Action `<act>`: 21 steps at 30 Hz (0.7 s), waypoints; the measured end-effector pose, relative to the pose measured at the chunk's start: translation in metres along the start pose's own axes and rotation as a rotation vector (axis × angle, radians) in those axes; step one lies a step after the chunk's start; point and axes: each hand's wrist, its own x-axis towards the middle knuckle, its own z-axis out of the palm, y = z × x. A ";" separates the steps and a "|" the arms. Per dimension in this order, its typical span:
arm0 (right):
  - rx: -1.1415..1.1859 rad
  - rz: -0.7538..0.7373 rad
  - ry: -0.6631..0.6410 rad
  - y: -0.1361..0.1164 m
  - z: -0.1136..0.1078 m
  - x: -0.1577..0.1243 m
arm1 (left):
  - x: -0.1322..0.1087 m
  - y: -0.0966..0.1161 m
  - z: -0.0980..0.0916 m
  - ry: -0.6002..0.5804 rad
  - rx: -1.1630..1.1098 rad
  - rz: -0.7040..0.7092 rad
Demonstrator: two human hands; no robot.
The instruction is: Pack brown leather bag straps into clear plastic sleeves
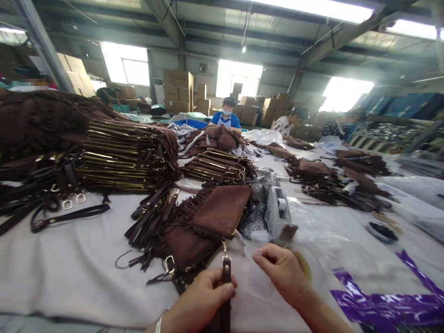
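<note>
A worker's left hand (204, 296) closes around the dark strap (226, 269) of a brown fringed suede bag (222, 210), which lies near centre on a white-covered table (69, 273). Just to the right, the right hand (282, 273) curls narrow, fingertips pinching the edge of a clear plastic bag (312, 240). A white tape dispenser (279, 215) stands just beyond that hand, with purple printed film (381, 303) at near right. Stacks of finished bags (128, 157) rise at far left, and a co-worker in blue (225, 119) sits at the far end.
</note>
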 end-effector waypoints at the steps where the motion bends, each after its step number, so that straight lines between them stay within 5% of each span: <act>1: -0.031 -0.010 -0.016 0.001 0.001 -0.005 | -0.004 0.004 -0.003 -0.035 -0.044 -0.005; 3: -0.069 -0.031 -0.056 0.003 0.005 -0.013 | -0.006 0.014 -0.008 -0.053 -0.191 0.001; 7: -0.057 -0.037 -0.138 0.004 0.015 -0.024 | 0.012 0.035 -0.006 0.104 -0.417 0.179; 15: 0.027 0.049 -0.176 -0.001 0.009 -0.033 | 0.038 0.043 0.000 0.319 -0.452 0.378; 21: 0.028 0.068 -0.198 -0.001 0.012 -0.031 | 0.040 0.040 -0.002 0.335 -0.446 0.392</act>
